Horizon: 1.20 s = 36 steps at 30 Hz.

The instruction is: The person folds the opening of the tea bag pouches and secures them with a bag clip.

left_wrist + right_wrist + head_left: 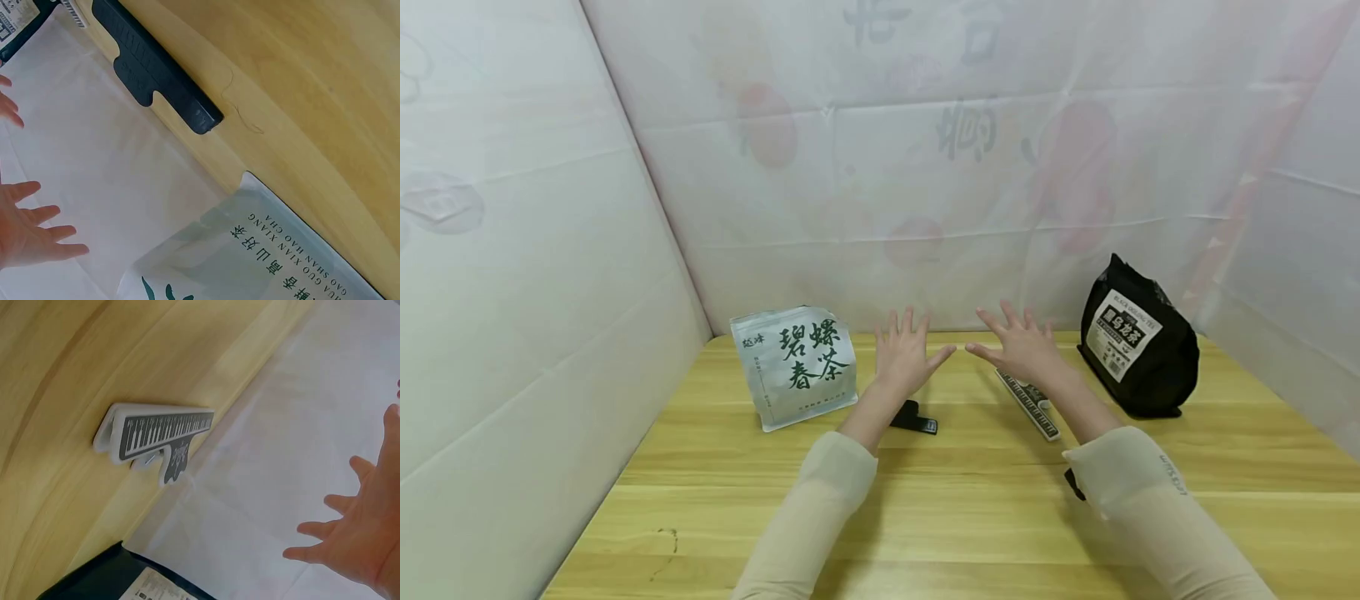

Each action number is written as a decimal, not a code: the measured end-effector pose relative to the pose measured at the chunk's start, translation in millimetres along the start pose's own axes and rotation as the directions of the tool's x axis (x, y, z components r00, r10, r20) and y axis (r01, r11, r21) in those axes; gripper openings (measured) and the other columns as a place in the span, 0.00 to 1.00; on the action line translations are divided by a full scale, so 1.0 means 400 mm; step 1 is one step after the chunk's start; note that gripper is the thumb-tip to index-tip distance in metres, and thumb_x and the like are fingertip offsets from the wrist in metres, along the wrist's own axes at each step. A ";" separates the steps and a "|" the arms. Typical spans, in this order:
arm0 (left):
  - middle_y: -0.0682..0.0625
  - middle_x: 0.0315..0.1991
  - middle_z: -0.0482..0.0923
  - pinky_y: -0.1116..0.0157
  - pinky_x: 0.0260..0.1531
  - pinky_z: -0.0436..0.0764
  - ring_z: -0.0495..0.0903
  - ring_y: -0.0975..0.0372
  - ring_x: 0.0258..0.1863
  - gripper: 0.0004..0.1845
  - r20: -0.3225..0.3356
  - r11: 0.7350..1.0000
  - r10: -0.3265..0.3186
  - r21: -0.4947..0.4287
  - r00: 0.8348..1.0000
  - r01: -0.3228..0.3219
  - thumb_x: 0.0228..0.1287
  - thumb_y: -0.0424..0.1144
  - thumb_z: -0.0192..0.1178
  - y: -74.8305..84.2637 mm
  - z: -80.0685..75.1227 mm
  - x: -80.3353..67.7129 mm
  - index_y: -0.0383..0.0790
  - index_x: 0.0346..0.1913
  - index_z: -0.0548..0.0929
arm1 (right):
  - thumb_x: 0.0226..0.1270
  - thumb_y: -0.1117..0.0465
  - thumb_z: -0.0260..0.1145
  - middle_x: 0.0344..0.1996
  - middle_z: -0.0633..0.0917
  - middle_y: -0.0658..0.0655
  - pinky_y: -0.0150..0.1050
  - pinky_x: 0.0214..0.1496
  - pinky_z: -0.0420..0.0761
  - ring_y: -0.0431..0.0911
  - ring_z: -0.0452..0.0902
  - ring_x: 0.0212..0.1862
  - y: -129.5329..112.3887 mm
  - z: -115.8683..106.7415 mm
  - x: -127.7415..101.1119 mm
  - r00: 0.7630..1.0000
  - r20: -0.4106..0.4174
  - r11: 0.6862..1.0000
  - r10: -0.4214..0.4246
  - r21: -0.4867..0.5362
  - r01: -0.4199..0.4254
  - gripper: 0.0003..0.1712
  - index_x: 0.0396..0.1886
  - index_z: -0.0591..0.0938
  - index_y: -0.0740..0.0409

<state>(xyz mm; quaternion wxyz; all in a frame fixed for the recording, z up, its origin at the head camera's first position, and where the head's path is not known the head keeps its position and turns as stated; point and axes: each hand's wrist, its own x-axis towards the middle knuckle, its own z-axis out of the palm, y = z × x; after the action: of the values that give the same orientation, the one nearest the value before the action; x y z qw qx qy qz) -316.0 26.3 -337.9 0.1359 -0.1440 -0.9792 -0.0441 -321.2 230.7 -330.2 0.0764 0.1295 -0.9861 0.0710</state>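
Both hands are held above the table with fingers spread and nothing in them. My left hand [904,354] is above and behind a black sealing clip [913,418], which lies partly under the forearm. To its left stands a pale silver tea bag [797,367] with dark green writing. My right hand [1021,348] is over a white clip [165,434] with a piano-key pattern, partly hidden by the wrist in the head view. Right of that hand stands a black tea bag [1138,342] with a white label. Neither hand touches the bags or clips.
A small black object [1074,483] shows beside the right sleeve, mostly hidden; its kind is unclear. The wooden table [730,508] meets a hanging white cloth [865,200] at the back, with more cloth at both sides. A dark mark [672,537] is on the table's front left.
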 end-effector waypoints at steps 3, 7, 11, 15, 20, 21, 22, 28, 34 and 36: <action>0.44 0.69 0.53 0.48 0.62 0.52 0.50 0.48 0.67 0.36 -0.055 0.999 -0.002 -0.036 0.999 0.000 0.65 0.66 0.37 0.000 -0.004 -0.008 0.47 0.69 0.60 | 0.61 0.28 0.42 0.69 0.44 0.68 0.72 0.56 0.35 0.73 0.37 0.64 -0.008 0.002 -0.002 1.000 0.010 1.000 -0.006 -0.003 0.007 0.46 0.73 0.50 0.47; 0.45 0.64 0.62 0.54 0.61 0.57 0.58 0.51 0.64 0.28 -0.167 0.995 -0.010 -0.096 0.986 -0.006 0.67 0.56 0.48 -0.002 -0.009 -0.023 0.44 0.63 0.69 | 0.64 0.32 0.46 0.69 0.46 0.69 0.72 0.56 0.40 0.71 0.39 0.65 -0.021 0.005 -0.004 0.999 0.008 0.999 -0.036 0.001 0.036 0.45 0.72 0.50 0.51; 0.47 0.56 0.70 0.59 0.58 0.63 0.66 0.55 0.57 0.20 -0.295 0.983 -0.035 -0.180 0.955 -0.019 0.64 0.48 0.55 -0.004 -0.013 -0.041 0.41 0.55 0.76 | 0.65 0.37 0.51 0.68 0.49 0.70 0.71 0.55 0.48 0.70 0.44 0.65 -0.039 0.008 -0.006 0.997 -0.014 0.996 -0.079 0.028 0.079 0.44 0.72 0.51 0.56; 0.48 0.50 0.75 0.61 0.53 0.68 0.71 0.57 0.52 0.14 -0.388 0.966 -0.075 -0.258 0.919 -0.030 0.63 0.42 0.57 -0.005 -0.014 -0.058 0.40 0.48 0.79 | 0.66 0.41 0.54 0.66 0.55 0.71 0.68 0.55 0.56 0.71 0.52 0.62 -0.058 0.009 -0.008 0.992 -0.046 0.991 -0.119 0.053 0.121 0.43 0.70 0.54 0.61; 0.49 0.43 0.78 0.64 0.48 0.72 0.75 0.57 0.46 0.09 -0.488 0.941 -0.124 -0.333 0.864 -0.052 0.60 0.37 0.58 -0.011 -0.020 -0.077 0.39 0.43 0.81 | 0.66 0.42 0.55 0.63 0.64 0.69 0.62 0.54 0.64 0.66 0.60 0.60 -0.078 0.016 -0.012 0.987 -0.082 0.977 -0.135 0.156 0.147 0.38 0.67 0.62 0.62; 0.49 0.42 0.78 0.64 0.47 0.73 0.76 0.57 0.45 0.09 -0.501 0.935 -0.138 -0.349 0.854 -0.054 0.60 0.36 0.59 -0.013 -0.021 -0.081 0.39 0.42 0.81 | 0.66 0.43 0.55 0.62 0.65 0.68 0.61 0.54 0.65 0.65 0.62 0.59 -0.083 0.018 -0.012 0.987 -0.089 0.972 -0.132 0.185 0.147 0.36 0.66 0.64 0.61; 0.49 0.41 0.79 0.64 0.46 0.73 0.76 0.57 0.44 0.08 -0.514 0.929 -0.152 -0.366 0.844 -0.056 0.59 0.35 0.59 -0.015 -0.022 -0.084 0.38 0.41 0.81 | 0.66 0.44 0.56 0.61 0.66 0.67 0.60 0.54 0.66 0.64 0.63 0.59 -0.089 0.020 -0.013 0.987 -0.095 0.966 -0.128 0.214 0.146 0.35 0.65 0.65 0.61; 0.48 0.38 0.78 0.63 0.44 0.74 0.76 0.57 0.42 0.06 -0.548 0.885 -0.227 -0.462 0.805 -0.065 0.59 0.30 0.58 -0.030 -0.035 -0.103 0.36 0.39 0.81 | 0.66 0.49 0.59 0.58 0.71 0.65 0.56 0.51 0.70 0.60 0.68 0.56 -0.130 0.032 -0.014 0.983 -0.145 0.932 -0.110 0.328 0.152 0.31 0.63 0.68 0.61; 0.47 0.39 0.78 0.62 0.41 0.75 0.75 0.55 0.41 0.07 -0.554 0.859 -0.300 -0.511 0.777 -0.033 0.59 0.30 0.57 -0.046 -0.043 -0.122 0.36 0.40 0.80 | 0.66 0.52 0.59 0.57 0.73 0.62 0.53 0.50 0.73 0.58 0.70 0.55 -0.171 0.043 -0.013 0.983 -0.149 0.884 -0.104 0.439 0.160 0.29 0.63 0.68 0.62; 0.47 0.38 0.78 0.61 0.41 0.75 0.76 0.54 0.40 0.06 -0.558 0.864 -0.306 -0.503 0.772 -0.021 0.59 0.30 0.58 -0.053 -0.048 -0.128 0.36 0.40 0.80 | 0.66 0.53 0.59 0.57 0.73 0.62 0.52 0.50 0.73 0.57 0.70 0.55 -0.184 0.048 -0.012 0.984 -0.146 0.871 -0.101 0.465 0.158 0.29 0.63 0.67 0.62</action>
<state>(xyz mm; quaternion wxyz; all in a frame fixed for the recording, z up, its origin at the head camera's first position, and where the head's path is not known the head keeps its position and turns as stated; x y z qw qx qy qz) -270.1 -10.3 -334.6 0.4059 -0.0732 -0.8445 -0.3416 -299.5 158.6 -341.0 0.1047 0.2058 -0.9215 0.3123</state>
